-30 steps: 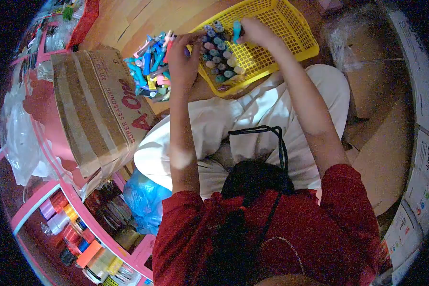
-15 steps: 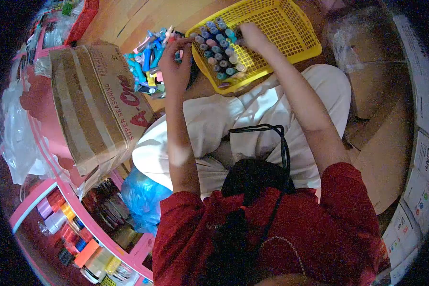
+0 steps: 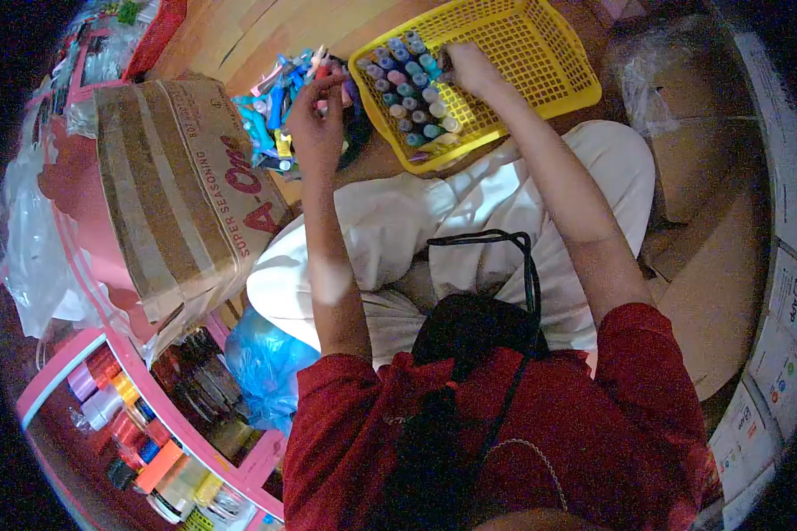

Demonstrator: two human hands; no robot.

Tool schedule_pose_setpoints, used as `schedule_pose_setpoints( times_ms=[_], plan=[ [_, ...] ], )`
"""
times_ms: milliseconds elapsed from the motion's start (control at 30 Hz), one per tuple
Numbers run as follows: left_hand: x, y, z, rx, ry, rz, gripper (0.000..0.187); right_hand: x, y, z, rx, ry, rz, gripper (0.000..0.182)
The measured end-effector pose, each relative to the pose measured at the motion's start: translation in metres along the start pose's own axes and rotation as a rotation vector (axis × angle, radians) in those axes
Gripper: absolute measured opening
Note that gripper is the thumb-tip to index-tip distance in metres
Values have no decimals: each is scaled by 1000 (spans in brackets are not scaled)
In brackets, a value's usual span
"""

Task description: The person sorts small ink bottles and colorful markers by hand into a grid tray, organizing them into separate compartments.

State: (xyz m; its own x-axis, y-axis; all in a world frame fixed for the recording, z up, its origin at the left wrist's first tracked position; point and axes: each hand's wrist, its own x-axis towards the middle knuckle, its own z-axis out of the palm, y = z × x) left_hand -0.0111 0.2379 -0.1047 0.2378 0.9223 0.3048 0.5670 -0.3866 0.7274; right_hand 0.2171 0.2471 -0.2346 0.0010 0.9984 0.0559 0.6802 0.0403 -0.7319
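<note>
A yellow plastic basket (image 3: pixel 553 111) lies ahead of me, with rows of upright markers (image 3: pixel 405 91) in its left part. My right hand (image 3: pixel 469 69) is inside the basket at the right edge of the rows, its fingers bent beside a teal-topped marker; its grip is hard to make out. Left of the basket is a dark container heaped with mixed markers and pens (image 3: pixel 279 102). Over the right side of that heap is my left hand (image 3: pixel 317 111), fingers curled with the tips near each other. Whether it holds anything is too small to tell.
A taped cardboard box (image 3: pixel 173 177) stands at the left. Beside it are a blue plastic bag (image 3: pixel 270 367) and a pink shelf (image 3: pixel 124 345) with ribbon rolls. More cardboard (image 3: pixel 708 239) and white boxes line the right side.
My left hand has moved slightly left, away from the basket's rim and over the marker heap. My right hand has stayed nearly where it was.
</note>
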Motion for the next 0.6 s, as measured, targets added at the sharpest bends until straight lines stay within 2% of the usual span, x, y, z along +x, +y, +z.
schedule_pose_setpoints(
  times_ms=[100,200,400,467,567,600],
  plan=[
    [2,-32,-7,166,-16,1,14,0,2,5,-147,50,5,21],
    [6,-46,-21,410,-85,36,15,3,8,9,-83,23,14,15],
    [27,-71,-29,625,-204,106,18,2,2,2,-109,23,54,21],
    [38,-83,-19,694,-286,86,19,2,1,-3,-119,-46,16,28],
    [45,-79,7,564,-355,-78,21,2,-1,-13,-197,-158,62,45],
    [44,-81,17,507,-241,64,21,2,-1,-17,-233,-197,95,51]
  ],
)
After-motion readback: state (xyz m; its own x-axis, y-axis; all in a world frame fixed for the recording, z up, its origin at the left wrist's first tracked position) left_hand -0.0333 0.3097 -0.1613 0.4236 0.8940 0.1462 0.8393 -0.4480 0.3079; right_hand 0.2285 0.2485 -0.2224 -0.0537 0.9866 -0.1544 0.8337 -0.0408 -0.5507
